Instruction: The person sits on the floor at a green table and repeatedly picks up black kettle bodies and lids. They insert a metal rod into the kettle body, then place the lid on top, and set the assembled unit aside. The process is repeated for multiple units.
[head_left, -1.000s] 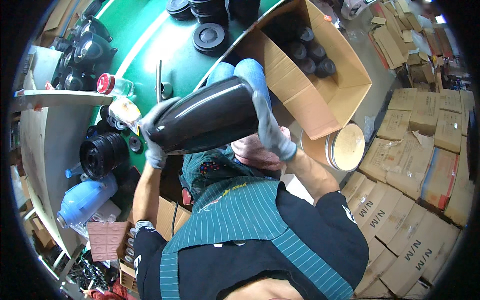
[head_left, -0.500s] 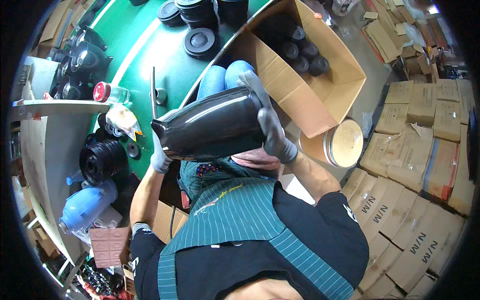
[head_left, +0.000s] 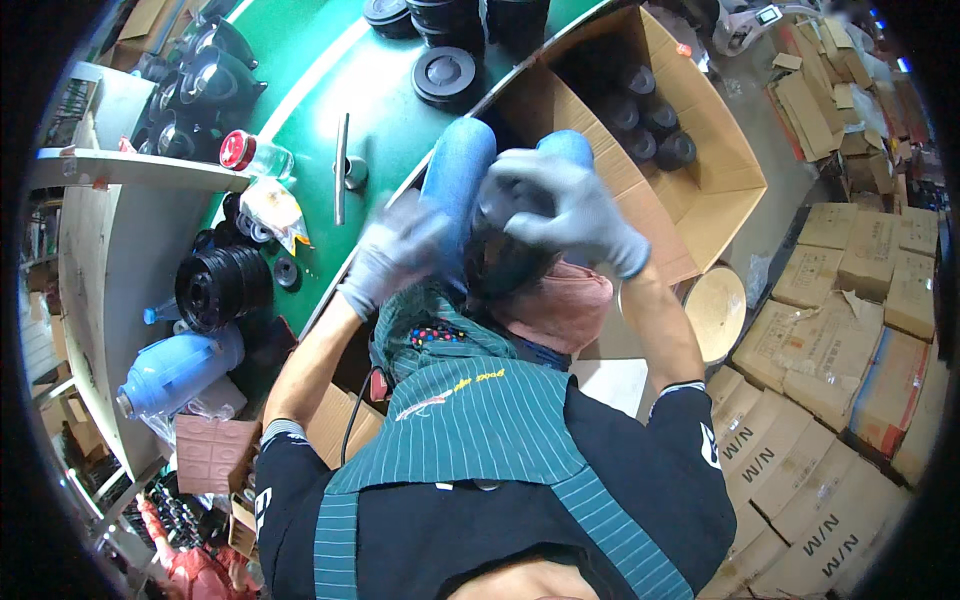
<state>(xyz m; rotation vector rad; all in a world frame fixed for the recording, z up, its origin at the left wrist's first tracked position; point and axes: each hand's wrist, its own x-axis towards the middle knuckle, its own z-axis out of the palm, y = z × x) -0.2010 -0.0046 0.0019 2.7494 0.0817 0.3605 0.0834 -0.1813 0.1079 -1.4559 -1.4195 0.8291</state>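
We're clamping our R hand (head_left: 572,205) on the black vessel (head_left: 508,265), prob. steadying it btwn our knees (head_left: 460,165); blurred L hand (head_left: 402,245) is hovering empty, fingers apart, at left.

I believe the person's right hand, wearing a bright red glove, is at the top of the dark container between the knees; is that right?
Not quite: the glove is grey, not red, as the head view shows. The right hand is indeed at the top of the dark container between the knees.

On the green table (head_left: 385,108) lie stacked black discs (head_left: 445,77), a red-lidded jar (head_left: 258,155) and a black ring (head_left: 291,279).
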